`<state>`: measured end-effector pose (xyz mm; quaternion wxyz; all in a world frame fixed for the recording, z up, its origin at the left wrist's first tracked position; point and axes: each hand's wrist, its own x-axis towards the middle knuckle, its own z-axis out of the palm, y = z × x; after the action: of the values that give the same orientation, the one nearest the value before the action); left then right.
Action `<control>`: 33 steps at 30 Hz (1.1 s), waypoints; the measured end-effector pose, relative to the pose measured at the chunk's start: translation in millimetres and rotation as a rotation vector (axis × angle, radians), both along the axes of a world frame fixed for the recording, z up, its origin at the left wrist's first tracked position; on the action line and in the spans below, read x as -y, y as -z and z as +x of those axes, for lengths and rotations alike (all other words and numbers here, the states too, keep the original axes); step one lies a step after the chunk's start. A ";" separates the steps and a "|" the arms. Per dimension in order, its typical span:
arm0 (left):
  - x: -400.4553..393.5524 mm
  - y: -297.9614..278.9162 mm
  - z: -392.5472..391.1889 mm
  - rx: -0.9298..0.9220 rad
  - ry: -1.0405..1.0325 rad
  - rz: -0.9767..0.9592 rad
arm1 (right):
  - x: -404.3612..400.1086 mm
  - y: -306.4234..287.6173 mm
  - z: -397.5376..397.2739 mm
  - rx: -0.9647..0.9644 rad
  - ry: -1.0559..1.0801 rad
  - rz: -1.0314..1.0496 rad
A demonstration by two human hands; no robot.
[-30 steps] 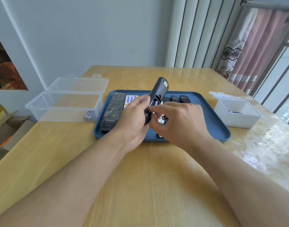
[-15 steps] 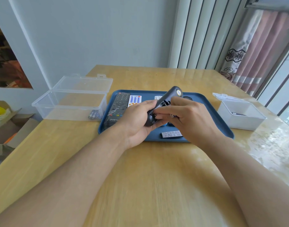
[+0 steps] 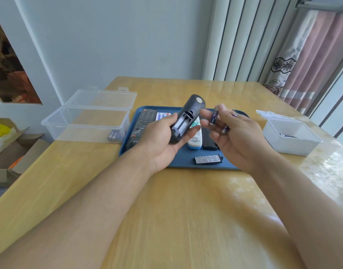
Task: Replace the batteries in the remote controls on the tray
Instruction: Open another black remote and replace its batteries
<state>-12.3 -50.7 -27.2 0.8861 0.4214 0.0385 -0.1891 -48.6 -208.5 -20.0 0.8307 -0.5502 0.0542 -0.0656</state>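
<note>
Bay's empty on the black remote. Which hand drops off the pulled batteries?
Right. The right hand already holds the purple batteries, while the left hand grips the black remote, its open battery bay facing up.

Left arm: bare forearm reaches in from the lower left, angled up toward the blue tray (image 3: 186, 158).
Left hand (image 3: 162, 136): over the tray's near left part, palm turned up and to the right; fingers and thumb wrap the black remote (image 3: 188, 117), which tilts away with its open back facing the camera.
Right arm: bare forearm comes in from the lower right, wrist near the tray's front edge.
Right hand (image 3: 236, 133): just right of the remote, apart from it, palm leftward; thumb and fingertips pinch one purple battery (image 3: 214, 115) upright, curled fingers hold a second battery (image 3: 225, 129).
</note>
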 end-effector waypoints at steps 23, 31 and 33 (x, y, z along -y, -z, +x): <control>-37.3 -27.5 11.8 0.137 -0.358 -0.113 | -12.0 8.3 6.5 0.106 -0.028 -0.802; -120.9 -24.4 36.3 0.327 -0.683 0.016 | -102.7 -54.8 75.3 0.375 -0.228 -1.444; -136.5 -18.6 40.0 0.298 -0.803 -0.003 | -133.8 -57.0 101.4 0.431 -0.298 -1.648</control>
<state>27.8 85.7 -8.5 0.8859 0.3943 0.0708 0.2338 52.8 -74.7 37.0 0.1589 -0.9540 -0.2420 -0.0775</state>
